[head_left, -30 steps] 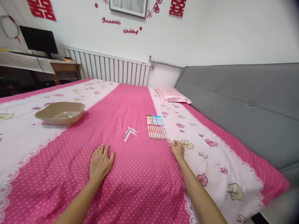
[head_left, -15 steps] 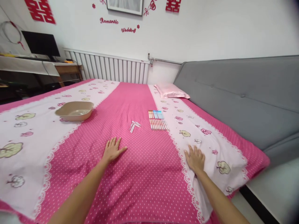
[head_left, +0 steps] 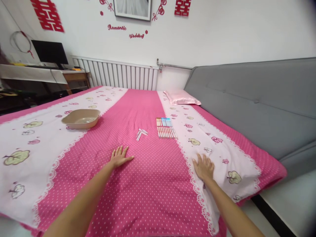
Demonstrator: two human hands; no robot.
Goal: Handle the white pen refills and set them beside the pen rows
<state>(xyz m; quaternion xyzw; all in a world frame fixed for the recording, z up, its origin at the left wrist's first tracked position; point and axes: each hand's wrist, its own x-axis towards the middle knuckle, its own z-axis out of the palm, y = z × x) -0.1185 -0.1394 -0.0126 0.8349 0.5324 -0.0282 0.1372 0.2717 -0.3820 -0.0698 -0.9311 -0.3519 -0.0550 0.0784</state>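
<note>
My left hand (head_left: 120, 157) lies flat on the pink dotted bedspread (head_left: 153, 194), fingers spread and holding nothing. Farther right, my right hand (head_left: 204, 167) rests open on the pale printed strip of the cover. Beyond and between the hands, several slim white pens (head_left: 141, 133) lie loosely together. To their right are two rows of pens: the back row (head_left: 164, 122) has orange-brown and blue ones, and the front row (head_left: 167, 132) is white with red. A beige plastic basin (head_left: 81, 119) sits on the left side of the bed. Neither hand touches the pens or the basin.
At the back right lies a pink pillow (head_left: 182, 97) beside the grey padded headboard (head_left: 247, 95). A radiator (head_left: 116, 74) runs along the far wall. On the left, a desk (head_left: 76, 77) carries a black monitor (head_left: 50, 52).
The view has tilted slightly upward, so more of the wall shows. Both hands stay flat on the bedspread; the pens and basin have not moved on the bed.
</note>
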